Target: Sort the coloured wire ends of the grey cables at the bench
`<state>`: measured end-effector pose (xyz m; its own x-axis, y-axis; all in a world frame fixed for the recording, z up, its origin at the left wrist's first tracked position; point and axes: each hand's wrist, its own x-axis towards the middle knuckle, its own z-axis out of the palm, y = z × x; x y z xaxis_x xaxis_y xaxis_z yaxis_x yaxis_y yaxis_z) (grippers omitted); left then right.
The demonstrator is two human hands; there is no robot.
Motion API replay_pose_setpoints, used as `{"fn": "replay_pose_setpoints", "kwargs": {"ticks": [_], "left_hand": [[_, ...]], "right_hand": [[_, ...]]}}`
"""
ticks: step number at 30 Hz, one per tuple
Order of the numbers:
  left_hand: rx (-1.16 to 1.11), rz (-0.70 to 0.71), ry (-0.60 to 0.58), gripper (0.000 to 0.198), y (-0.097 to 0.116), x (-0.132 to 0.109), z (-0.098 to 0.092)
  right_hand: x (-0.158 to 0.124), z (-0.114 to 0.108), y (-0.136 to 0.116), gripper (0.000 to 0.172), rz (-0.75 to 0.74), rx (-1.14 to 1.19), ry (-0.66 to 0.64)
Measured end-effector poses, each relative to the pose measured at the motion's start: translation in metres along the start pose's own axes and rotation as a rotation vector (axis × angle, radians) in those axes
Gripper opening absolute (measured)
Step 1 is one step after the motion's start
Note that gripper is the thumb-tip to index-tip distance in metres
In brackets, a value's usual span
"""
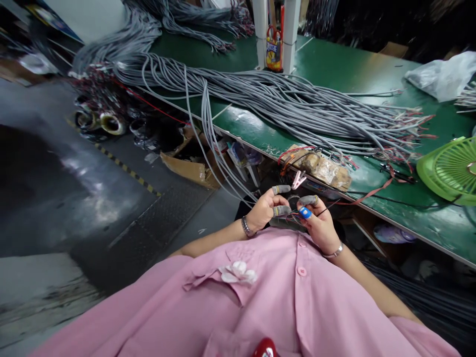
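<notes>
My left hand point(265, 210) is in front of my body, with grey cots on its finger and thumb. Several grey cables point(219, 148) hang off the bench and run down to it, and its fingers close around their end. Opposite it, my right hand point(320, 225) wears a grey cot on one finger and a blue one on the thumb. It pinches thin coloured wires point(293, 216) that span the small gap between the hands. Their exact ends are too small to make out. A pink clip point(298, 180) is just beyond my fingertips, by the bench edge.
A large bundle of grey cables point(260, 94) with stripped ends lies along the green bench point(334, 59). A taped block point(320, 166) sits at its front edge. To the right are a green fan point(451, 168) and a plastic bag point(446, 74). A cardboard box point(189, 168) stands below.
</notes>
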<state>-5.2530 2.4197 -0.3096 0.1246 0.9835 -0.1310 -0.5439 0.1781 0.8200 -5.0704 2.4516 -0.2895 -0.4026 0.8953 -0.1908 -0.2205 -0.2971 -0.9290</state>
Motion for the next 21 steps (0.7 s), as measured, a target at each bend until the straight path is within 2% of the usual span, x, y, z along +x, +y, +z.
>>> {"fn": "replay_pose_setpoints", "kwargs": {"ticks": [3,6,8,10,12,14,16,17,19,21], "left_hand": [[-0.062,-0.026,-0.046,0.066,0.000,0.002,0.004],[-0.243,-0.115,-0.121,0.061,0.000,0.001,0.005],[-0.358,-0.148,-0.128,0.057,0.005,0.001,0.000],[-0.447,-0.068,-0.024,0.044,0.015,0.001,-0.013],[-0.494,0.094,0.142,0.024,0.028,0.002,-0.029],[-0.479,0.219,0.254,0.015,0.038,0.003,-0.044],[-0.347,0.237,0.265,0.020,0.040,0.002,-0.049],[-0.226,0.207,0.227,0.026,0.038,0.000,-0.048],[0.084,0.106,0.065,0.034,0.028,-0.003,-0.038],[0.362,0.034,-0.106,0.034,0.016,-0.006,-0.027]], "right_hand": [[-0.002,0.002,0.002,0.027,0.004,0.005,-0.012],[-0.004,0.005,0.003,0.030,-0.006,-0.011,-0.032],[-0.004,0.005,0.004,0.030,-0.022,-0.034,-0.030],[-0.004,0.002,0.005,0.028,-0.028,-0.051,-0.012],[-0.003,-0.003,0.005,0.025,-0.027,-0.054,0.018],[-0.002,-0.007,0.005,0.023,-0.032,-0.047,0.048],[-0.001,-0.009,0.005,0.023,-0.041,-0.044,0.061],[0.000,-0.008,0.004,0.023,-0.042,-0.044,0.062],[0.002,-0.005,0.004,0.023,-0.042,-0.040,0.056],[0.002,-0.001,0.004,0.023,-0.044,-0.027,0.050]]}}
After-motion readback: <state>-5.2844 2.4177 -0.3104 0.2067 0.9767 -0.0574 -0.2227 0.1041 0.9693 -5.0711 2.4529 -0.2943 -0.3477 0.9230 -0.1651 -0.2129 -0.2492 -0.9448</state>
